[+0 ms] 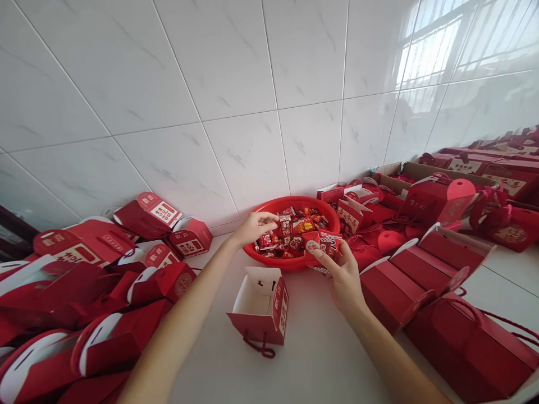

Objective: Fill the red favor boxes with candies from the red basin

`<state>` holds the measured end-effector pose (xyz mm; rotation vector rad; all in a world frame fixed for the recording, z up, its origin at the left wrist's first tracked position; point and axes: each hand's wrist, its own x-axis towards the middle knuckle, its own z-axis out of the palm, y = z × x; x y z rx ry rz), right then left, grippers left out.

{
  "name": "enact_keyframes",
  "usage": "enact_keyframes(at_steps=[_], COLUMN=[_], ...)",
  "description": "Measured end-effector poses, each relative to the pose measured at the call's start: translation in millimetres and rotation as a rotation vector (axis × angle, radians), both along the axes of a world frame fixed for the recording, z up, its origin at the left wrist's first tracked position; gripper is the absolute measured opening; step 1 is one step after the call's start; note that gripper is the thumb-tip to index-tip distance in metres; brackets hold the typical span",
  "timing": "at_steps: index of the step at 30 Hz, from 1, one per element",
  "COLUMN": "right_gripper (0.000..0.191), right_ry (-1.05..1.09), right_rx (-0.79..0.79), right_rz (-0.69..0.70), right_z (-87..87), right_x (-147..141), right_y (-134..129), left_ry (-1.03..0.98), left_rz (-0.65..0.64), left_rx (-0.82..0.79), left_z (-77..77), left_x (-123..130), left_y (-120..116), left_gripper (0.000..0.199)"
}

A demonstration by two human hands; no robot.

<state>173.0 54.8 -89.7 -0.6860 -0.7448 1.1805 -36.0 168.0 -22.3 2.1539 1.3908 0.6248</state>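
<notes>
My right hand (343, 275) grips a few red candy packets (323, 247) between thumb and fingers, at the right front rim of a red plastic basket (263, 259). Inside the basket lie many small wrapped candies (295, 227), mostly red. Over the basket's left side is my left hand (256, 226), its fingers bent with a small gap to the thumb and nothing visible in them. Between my forearms, in front of the basket, stands an open red gift box (263, 308) with a white inside. Its dark red cord handle (261, 349) hangs down the near side.
Open red boxes (101, 292) pile up on the left. To the right stand more red boxes (467, 348), several with cord handles. A brown carton (389, 168) sits behind them. A white tiled wall (236, 151) rises behind the white surface (324, 359).
</notes>
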Motion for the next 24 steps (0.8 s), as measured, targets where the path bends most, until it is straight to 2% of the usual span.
enact_keyframes(at_steps=[3,7,14,24], right_gripper=[0.04,0.039,0.041,0.04], right_ry=[-0.012,-0.048,-0.077,-0.064], right_rx=[-0.014,-0.016,-0.013,-0.016], right_rz=[-0.014,-0.01,0.002,0.025], right_z=[-1.6,-3.9,-6.5,-5.3], right_x=[0,-2,-2,-4], right_y=[1,1,0,-1], left_ry=[0.174,0.382,0.597,0.579], left_rz=[0.001,-0.061,-0.124,-0.159], left_rx=[-0.021,-0.037,-0.011,-0.03], left_z=[-20.7,-38.6,-44.8,-50.3], left_x=[-8,-4,4,0], left_y=[23,41,53,52], left_gripper=[0.035,0.044,0.042,0.019])
